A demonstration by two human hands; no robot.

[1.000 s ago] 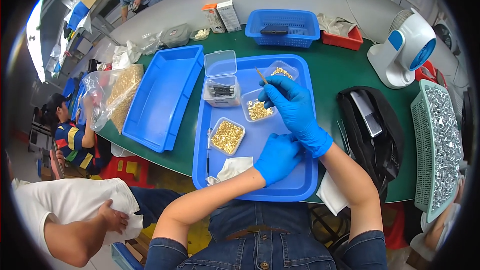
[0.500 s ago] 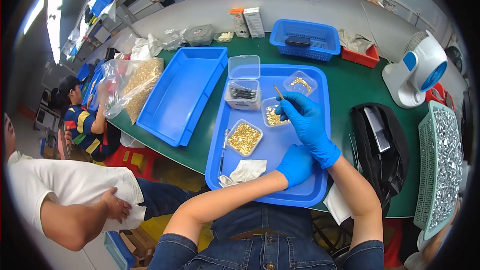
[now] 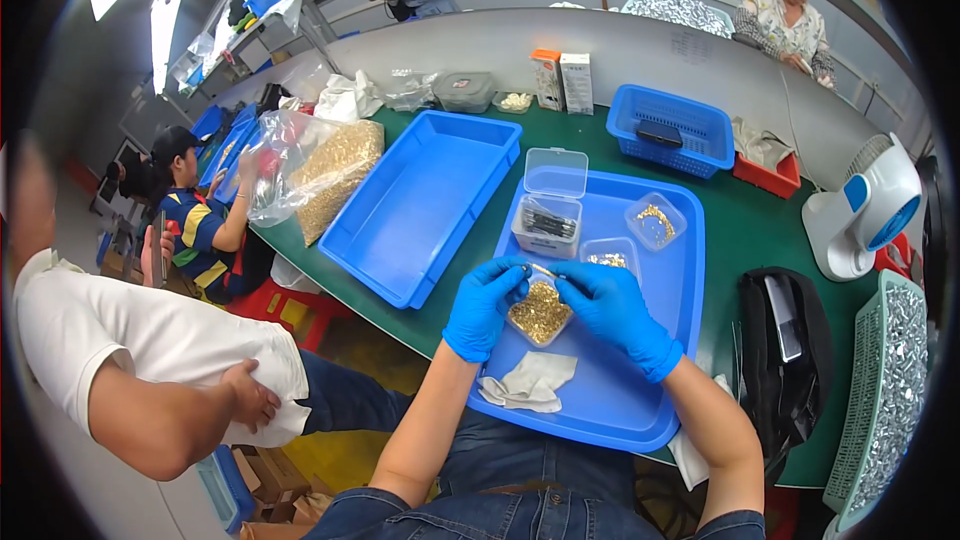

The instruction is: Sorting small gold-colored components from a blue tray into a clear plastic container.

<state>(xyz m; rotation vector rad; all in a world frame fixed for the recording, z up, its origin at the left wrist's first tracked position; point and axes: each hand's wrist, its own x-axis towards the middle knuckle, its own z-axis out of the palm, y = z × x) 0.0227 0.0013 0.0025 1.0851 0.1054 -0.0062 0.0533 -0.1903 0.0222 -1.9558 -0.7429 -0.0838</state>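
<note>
Both my hands wear blue gloves and meet fingertip to fingertip above the blue tray (image 3: 650, 410). My right hand (image 3: 622, 315) pinches a thin, light brown stick (image 3: 542, 270). My left hand (image 3: 482, 312) is closed at the stick's other end, where a small dark bit shows; its exact hold is hidden. Just below the fingers is a clear box of small gold pieces (image 3: 540, 315). A second clear box (image 3: 610, 252) is partly behind my right hand, and a third box (image 3: 656, 222) has fewer gold pieces. Behind my hands stands a lidded box (image 3: 546, 230) of dark, thin parts.
A white cloth (image 3: 528, 382) lies at the tray's near left. An empty-looking blue bin (image 3: 415, 210) and a bag of golden pieces (image 3: 335, 180) are to the left. Rightward are a black pouch (image 3: 790, 360), a fan (image 3: 865, 205) and a green basket (image 3: 880, 390). People stand or sit nearby.
My left hand has come up from the tray's near right to the left, meeting my right hand. The right hand has brought the stick down, nearer me. The view has shifted left.
</note>
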